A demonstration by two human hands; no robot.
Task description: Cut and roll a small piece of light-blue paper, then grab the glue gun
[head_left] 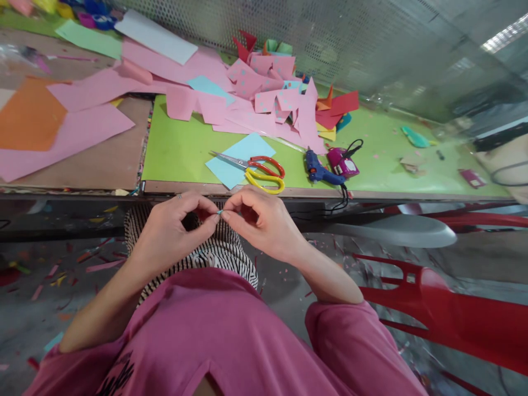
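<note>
Over my lap, just in front of the table edge, my left hand [177, 228] and my right hand [262, 220] meet fingertip to fingertip. Both pinch a tiny light-blue piece of paper [220, 212], mostly covered by the fingers. Beyond them on the table lies a square of light-blue paper [231, 171]. Scissors [247, 165] with one red and one yellow handle rest across it, blades pointing left. A blue glue gun [319, 169] lies to the right of the scissors, beside a magenta box with a black cord [343, 162].
Pink paper sheets and cut pieces [264, 82] are heaped at the back of the green tabletop [177, 148]. Orange paper [33, 115] lies at the left. Red plastic chairs [462, 308] stand at the right. Paper scraps litter the floor [53, 275].
</note>
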